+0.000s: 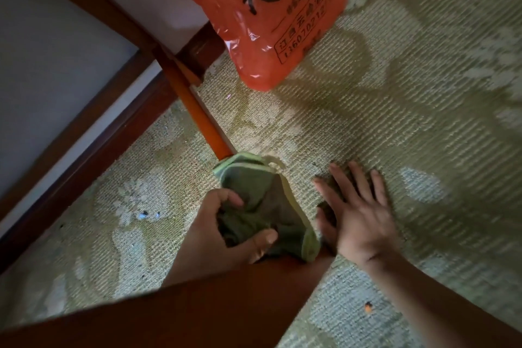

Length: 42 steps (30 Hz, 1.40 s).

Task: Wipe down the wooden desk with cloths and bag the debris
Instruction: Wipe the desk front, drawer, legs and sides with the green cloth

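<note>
L hand [226, 232] fingers + thumb curled round a crumpled green microfibre cloth [262, 206], bunched in the palm, held against the reddish-brown wooden desk edge [197, 116]. R hand [358, 212] fingers straight, spread wide, palm down over the pale green patterned carpet [395, 121], just beside the cloth at its 3 o'clock; can't tell if palm touches the carpet or hovers.

Cloth sits lower centre of view. Its long axis runs approx 11 to 5 o'clock, following the desk edge; folded end points to 11, loose hem hangs toward 5.

Orange printed plastic bag [268, 14] hangs at 12 o'clock from the cloth, well apart, bottom end pointing down toward 6. Contents not visible.

Progress, my read: mid-task. Edge wipe looks under way w/ cloth on the rail. Small specks on carpet at 9 o'clock and an orange bit at 5 o'clock, so debris prob. not all bagged yet. Desk top itself not in view, can't judge it. Left: finish wiping, collect bits, bag them.
</note>
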{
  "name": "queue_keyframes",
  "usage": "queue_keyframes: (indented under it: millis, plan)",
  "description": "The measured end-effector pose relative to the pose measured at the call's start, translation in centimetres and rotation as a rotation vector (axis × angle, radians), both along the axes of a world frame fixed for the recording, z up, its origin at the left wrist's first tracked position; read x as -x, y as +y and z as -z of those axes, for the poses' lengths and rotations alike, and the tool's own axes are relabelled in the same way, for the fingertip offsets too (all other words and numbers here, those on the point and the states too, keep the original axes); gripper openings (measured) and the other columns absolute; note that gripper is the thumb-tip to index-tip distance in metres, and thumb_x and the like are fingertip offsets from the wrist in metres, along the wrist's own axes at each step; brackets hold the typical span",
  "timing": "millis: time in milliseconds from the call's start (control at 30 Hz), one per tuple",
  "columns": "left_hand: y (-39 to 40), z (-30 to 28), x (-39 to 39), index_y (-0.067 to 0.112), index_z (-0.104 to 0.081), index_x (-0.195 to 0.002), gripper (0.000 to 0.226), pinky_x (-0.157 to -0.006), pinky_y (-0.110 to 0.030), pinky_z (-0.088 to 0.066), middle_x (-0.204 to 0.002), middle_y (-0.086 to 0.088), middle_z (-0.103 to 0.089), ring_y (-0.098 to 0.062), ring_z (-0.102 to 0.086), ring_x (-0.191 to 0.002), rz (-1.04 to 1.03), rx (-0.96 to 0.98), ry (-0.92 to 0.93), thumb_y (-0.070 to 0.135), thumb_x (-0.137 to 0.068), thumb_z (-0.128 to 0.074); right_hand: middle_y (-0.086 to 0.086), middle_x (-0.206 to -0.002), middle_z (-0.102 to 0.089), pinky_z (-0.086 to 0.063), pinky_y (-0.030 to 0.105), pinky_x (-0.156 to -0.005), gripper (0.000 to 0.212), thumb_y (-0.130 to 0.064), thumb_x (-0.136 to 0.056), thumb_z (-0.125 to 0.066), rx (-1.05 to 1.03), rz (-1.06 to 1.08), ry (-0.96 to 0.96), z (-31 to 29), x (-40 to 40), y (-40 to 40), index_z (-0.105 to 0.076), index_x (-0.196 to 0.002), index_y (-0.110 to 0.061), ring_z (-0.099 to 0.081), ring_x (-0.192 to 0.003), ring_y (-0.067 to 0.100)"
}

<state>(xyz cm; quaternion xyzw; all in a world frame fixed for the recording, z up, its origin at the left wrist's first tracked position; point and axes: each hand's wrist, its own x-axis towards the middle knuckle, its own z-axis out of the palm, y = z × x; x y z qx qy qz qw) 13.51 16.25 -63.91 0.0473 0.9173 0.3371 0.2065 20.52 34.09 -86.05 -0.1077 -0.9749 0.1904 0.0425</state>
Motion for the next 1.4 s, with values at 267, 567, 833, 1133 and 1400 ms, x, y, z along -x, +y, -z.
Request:
queue_keyframes:
  millis: [267, 567, 833, 1133, 1400]
  plan:
    - [1.4, -3.1, 0.5, 0.073, -0.046, -0.116, 0.060, -0.085, -0.023, -0.053, -0.118, 0.040, -0.056, 0.009, -0.060, -0.107, 0.311, 0.105, 0.294, 0.061, -0.069, -0.081, -0.014, -0.139, -0.056, -0.033, 0.053, -0.117, 0.051, -0.071, -0.086, -0.060, 1.066, 0.121, -0.258, -7.5, 0.6, 2.2, -0.063, -0.132, -0.050, -0.047, -0.142, 0.027]
    - [3.7, 1.1, 3.3, 0.036, -0.071, -0.127, 0.034, -0.123, -0.035, -0.019, -0.127, 0.023, -0.066, 0.014, -0.043, -0.132, 0.537, 0.073, 0.241, 0.039, -0.109, -0.042, 0.012, -0.075, -0.076, -0.062, 0.037, -0.066, 0.004, -0.007, -0.088, -0.077, 1.705, 0.568, -0.043, -15.8, -1.2, -0.6, -0.075, -0.089, -0.003, -0.075, -0.067, 0.026]
    - [3.1, 5.4, 3.6, 0.013, -0.051, -0.051, 0.036, -0.092, -0.046, -0.041, -0.055, 0.004, -0.048, -0.023, -0.043, -0.067, 0.629, 0.157, 0.791, 0.013, -0.086, -0.057, 0.002, -0.072, -0.065, -0.048, 0.035, -0.055, 0.021, -0.038, -0.077, -0.065, 0.954, 0.573, -0.350, -10.6, -3.6, -2.1, -0.063, -0.074, -0.017, -0.062, -0.061, 0.022]
    - [2.7, 5.9, 4.2, 0.019, -0.042, -0.048, 0.032, -0.086, -0.042, -0.036, -0.054, 0.006, -0.041, -0.019, -0.034, -0.065, 0.715, 0.236, 0.777, 0.024, -0.078, -0.051, -0.009, -0.087, -0.067, -0.050, 0.036, -0.069, 0.025, -0.043, -0.066, -0.062, 1.050, 0.595, -0.302, -15.4, -4.2, -1.8, -0.066, -0.091, -0.045, -0.062, -0.073, 0.009]
    - [3.1, 5.2, 4.2, 0.021, -0.039, -0.052, 0.035, -0.083, -0.039, -0.028, -0.056, 0.004, -0.039, -0.017, -0.025, -0.071, 0.843, 0.343, 0.880, 0.016, -0.067, -0.071, -0.012, -0.098, -0.054, -0.049, 0.037, -0.061, 0.022, -0.045, -0.073, -0.058, 0.877, 0.280, -0.337, -19.3, -3.0, -0.6, -0.057, -0.087, -0.029, -0.056, -0.072, 0.008]
